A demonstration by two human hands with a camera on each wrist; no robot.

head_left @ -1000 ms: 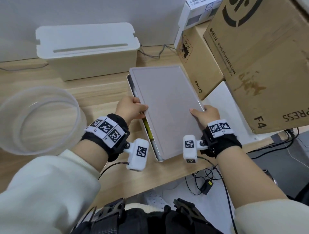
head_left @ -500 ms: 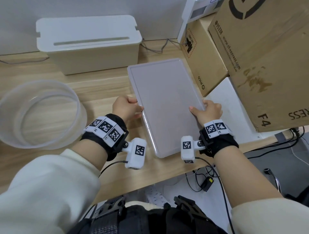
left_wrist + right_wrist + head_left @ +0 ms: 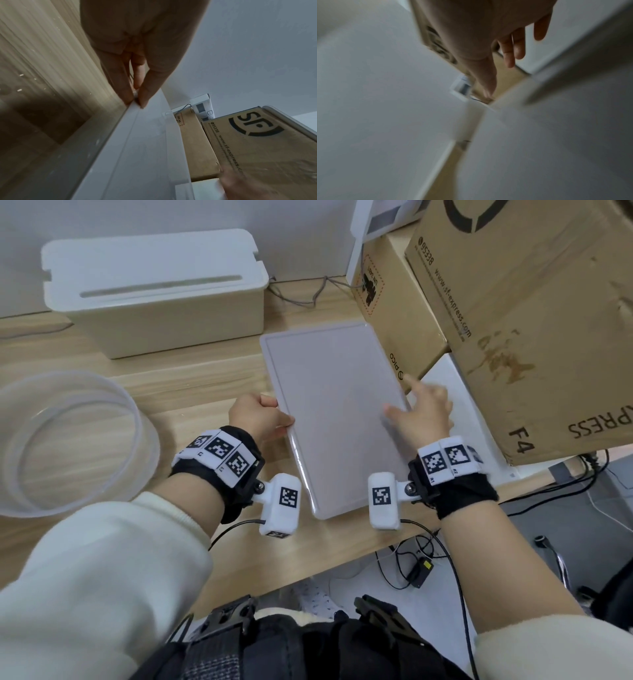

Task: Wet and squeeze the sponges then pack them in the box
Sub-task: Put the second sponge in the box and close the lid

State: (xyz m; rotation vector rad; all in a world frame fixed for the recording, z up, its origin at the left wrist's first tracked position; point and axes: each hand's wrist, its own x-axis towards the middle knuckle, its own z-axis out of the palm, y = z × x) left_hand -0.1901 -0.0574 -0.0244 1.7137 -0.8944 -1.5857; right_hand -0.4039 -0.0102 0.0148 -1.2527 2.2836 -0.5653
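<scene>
Wooden desk (image 3: 191,392): closed box (image 3: 335,412) lies near the front edge, cardboard cartons (image 3: 513,320) crowding its right side. Left hand (image 3: 258,419) pinches the box's left rim; right hand (image 3: 423,410) (blurred) is spread, gripping nothing.

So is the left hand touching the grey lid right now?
Touching. The left wrist view shows the left hand pinching the edge of the grey lid between thumb and fingertips; the head view agrees.
</scene>
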